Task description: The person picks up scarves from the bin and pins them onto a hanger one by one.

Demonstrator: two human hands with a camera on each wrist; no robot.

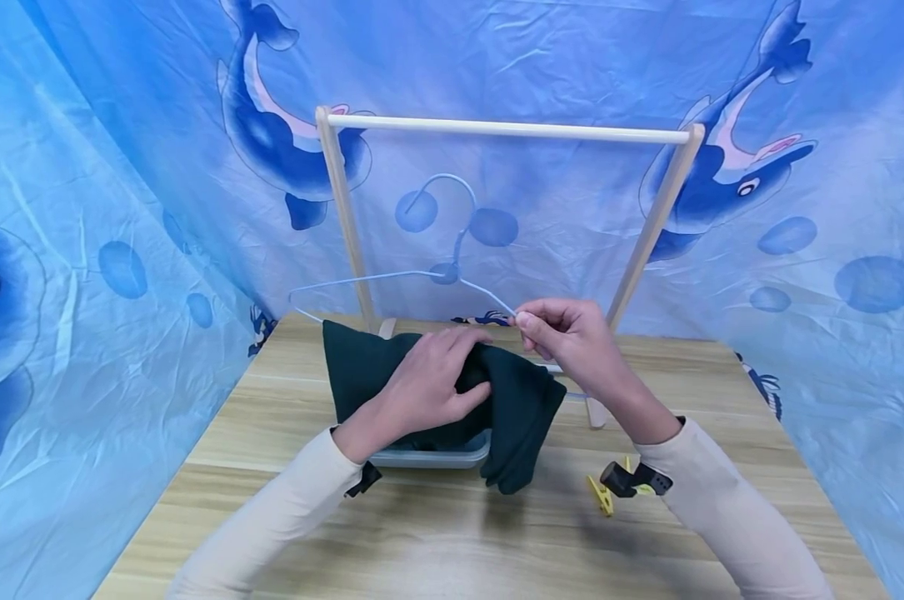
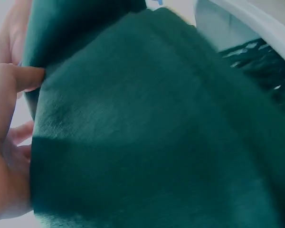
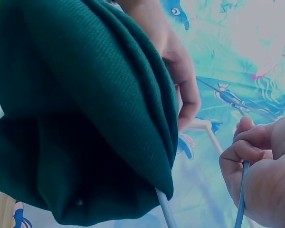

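A light blue wire hanger is held upright above the table, its hook at the top. My right hand pinches its right shoulder between thumb and fingers, and the wire runs through the curled fingers in the right wrist view. Dark green cloth drapes over the lower part of the hanger and hangs down in folds on the right. My left hand holds the cloth from above, thumb bent against it; in the left wrist view the thumb and fingers are at its edge. The bar end comes out beneath the folds.
Below the cloth stands a pale plastic tub, with dark material inside in the left wrist view. A wooden rack with a white rail rises at the back. Yellow clothespins lie near my right wrist. A blue dolphin-print curtain surrounds the table.
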